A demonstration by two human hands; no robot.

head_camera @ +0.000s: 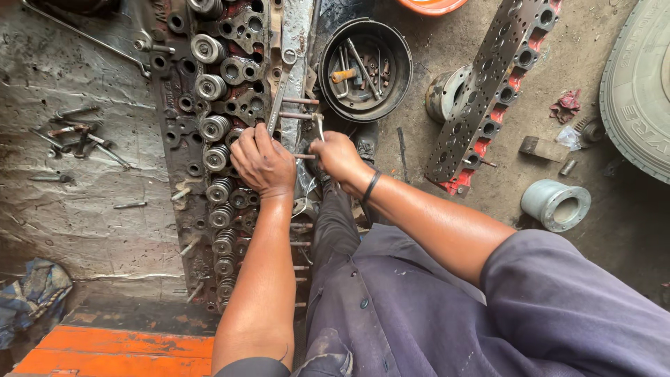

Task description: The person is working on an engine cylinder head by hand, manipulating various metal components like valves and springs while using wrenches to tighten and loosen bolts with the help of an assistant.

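Dirty concrete floor. Cylinder head centre-left. Left hand clenched on wrench, right hand gripping small tool. Parts pan at top.

Even, diffuse daylight; no single source can be told. Shadows are soft and short, deepest inside the round metal pan at upper centre and under the forearms. Mild sheen shows on the valve springs and on the grey sleeve at right. Focus is sharp throughout; wide-angle bending curves the tyre at the right edge.
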